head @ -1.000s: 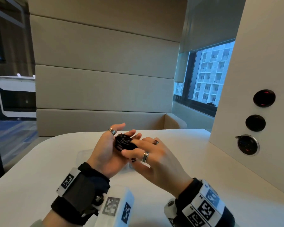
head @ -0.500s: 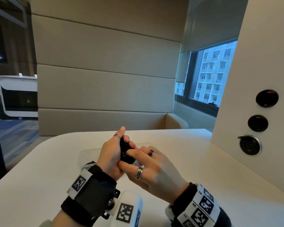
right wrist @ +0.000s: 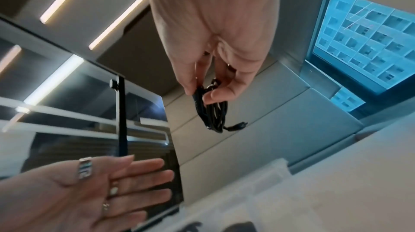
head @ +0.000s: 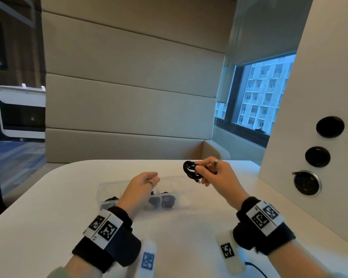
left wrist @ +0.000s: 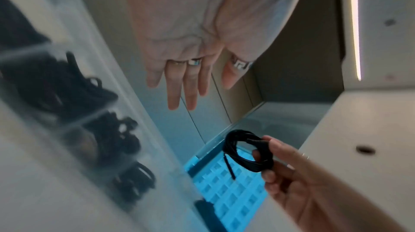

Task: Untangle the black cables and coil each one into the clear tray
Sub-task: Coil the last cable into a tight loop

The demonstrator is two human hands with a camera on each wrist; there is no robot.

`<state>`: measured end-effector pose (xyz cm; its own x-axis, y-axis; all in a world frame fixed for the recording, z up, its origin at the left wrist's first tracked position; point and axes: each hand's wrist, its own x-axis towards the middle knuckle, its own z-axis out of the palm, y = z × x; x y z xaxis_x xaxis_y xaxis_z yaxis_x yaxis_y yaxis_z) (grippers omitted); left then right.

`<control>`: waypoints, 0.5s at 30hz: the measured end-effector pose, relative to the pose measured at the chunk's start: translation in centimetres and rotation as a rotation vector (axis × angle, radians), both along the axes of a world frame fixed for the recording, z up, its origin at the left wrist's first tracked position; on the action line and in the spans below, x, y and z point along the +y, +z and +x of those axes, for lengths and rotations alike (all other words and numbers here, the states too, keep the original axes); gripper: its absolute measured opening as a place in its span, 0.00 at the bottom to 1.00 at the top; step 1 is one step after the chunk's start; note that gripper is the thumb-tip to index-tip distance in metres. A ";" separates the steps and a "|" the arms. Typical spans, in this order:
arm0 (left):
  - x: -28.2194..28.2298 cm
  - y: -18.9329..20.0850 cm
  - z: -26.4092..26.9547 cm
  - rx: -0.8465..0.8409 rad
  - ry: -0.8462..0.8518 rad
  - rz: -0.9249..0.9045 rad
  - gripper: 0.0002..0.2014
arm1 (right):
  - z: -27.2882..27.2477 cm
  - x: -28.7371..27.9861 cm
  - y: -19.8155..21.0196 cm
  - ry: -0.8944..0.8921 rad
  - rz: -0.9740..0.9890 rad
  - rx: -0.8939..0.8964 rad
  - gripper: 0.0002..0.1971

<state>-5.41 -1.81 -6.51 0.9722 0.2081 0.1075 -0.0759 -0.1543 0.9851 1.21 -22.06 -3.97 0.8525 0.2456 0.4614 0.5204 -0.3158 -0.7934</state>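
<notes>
My right hand [head: 210, 171] pinches a small coil of black cable [head: 190, 169] above the far right of the white table [head: 169, 227]. The same coiled cable [left wrist: 242, 152] shows in the left wrist view, and the coil [right wrist: 213, 113] hangs from my fingers in the right wrist view, one plug end sticking out. My left hand [head: 143, 185] hovers empty over the clear tray [head: 109, 189], fingers straight in the left wrist view [left wrist: 186, 83]. Black coiled cables [head: 167, 200] lie in the tray's compartments [left wrist: 74, 97].
A white side panel [head: 319, 97] with round sockets [head: 306, 182] rises along the table's right edge. A padded bench back [head: 129, 87] stands beyond the table. A thin black wire [head: 257, 267] runs off near my right wrist.
My hands were together on the cable coil over the tray. They have parted: the right hand carried the coil up and right, and the left hand let go and opened.
</notes>
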 end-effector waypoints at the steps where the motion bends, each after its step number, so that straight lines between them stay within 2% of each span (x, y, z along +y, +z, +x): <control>1: 0.2 -0.5 0.2 0.000 -0.002 0.115 0.14 | 0.7 0.0 -0.2 -0.017 -0.042 0.016 0.05; 5: 0.9 -2.1 1.0 0.102 -0.080 0.385 0.20 | 3.1 1.1 -1.1 -0.024 -0.137 0.092 0.02; 7: 1.2 -2.4 1.2 0.103 -0.084 0.463 0.21 | 4.0 1.7 -1.6 -0.018 -0.168 0.137 0.02; 11: 1.5 -2.5 1.0 0.080 -0.040 0.473 0.23 | 4.8 2.4 -2.6 -0.024 -0.321 0.137 0.01; 15: 1.7 -2.9 1.1 0.083 -0.044 0.493 0.19 | 4.7 2.6 -3.5 -0.042 -0.602 0.016 0.05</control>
